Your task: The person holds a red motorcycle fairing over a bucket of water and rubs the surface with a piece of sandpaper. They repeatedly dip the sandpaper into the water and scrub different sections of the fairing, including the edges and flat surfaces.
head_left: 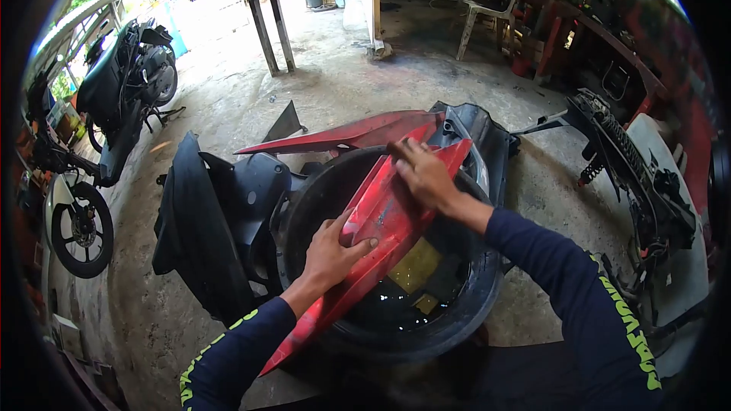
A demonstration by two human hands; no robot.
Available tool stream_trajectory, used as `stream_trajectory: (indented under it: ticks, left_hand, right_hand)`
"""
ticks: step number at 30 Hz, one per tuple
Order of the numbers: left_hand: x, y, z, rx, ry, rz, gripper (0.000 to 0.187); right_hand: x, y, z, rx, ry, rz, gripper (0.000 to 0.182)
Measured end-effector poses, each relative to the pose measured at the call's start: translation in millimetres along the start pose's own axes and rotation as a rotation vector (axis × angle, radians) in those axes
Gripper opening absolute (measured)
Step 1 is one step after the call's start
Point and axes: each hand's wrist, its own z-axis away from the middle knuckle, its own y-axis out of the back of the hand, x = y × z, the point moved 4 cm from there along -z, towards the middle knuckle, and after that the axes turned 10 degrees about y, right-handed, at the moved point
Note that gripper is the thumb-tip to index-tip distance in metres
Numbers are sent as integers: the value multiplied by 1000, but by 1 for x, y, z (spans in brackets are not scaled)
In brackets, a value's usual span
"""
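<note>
1. The left hand (pixel 333 253) is closed around the near edge of a red panel (pixel 384 221), its thumb lying on the panel's face.
2. The right hand (pixel 426 176) lies over the panel's upper part, its fingers bent and blurred; whether it holds anything cannot be told.
3. The panel slants across a large black tub (pixel 426 348), its lower end reaching past the near rim. Pale and dark scuffs mark its face, too indistinct to read as lettering.
4. In the tub are glinting liquid and two yellowish pieces (pixel 415 265), one large, one small.
5. Both dark blue sleeves (pixel 556 266) carry yellow-green lettering (pixel 628 323); its stylised capitals curve with the arms, and I cannot read the words with certainty.
6. Behind the tub is a second red panel (pixel 358 131); to its left stand black body parts (pixel 199 217) on the concrete floor (pixel 164 304).
7. A motorbike (pixel 114 99) stands farther left.
</note>
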Motion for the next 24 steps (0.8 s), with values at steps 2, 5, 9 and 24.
stream_trajectory:
  ticks: [2, 5, 9, 24]
  left_hand:
    - [-1, 1, 4, -34, 25, -44, 87]
    - [5, 2, 10, 7, -25, -52, 86]
    - [16, 1, 15, -17, -2, -29, 84]
    - [12, 4, 42, 17, -26, -62, 85]
  right_hand:
    - [-33, -11, 31, -8, 229, -17, 44]
    - [-39, 9, 33, -115, 314, -106, 45]
    - [0, 10, 2, 20, 27, -50, 46]
    - [-36, 19, 40, -41, 354, -106, 43]
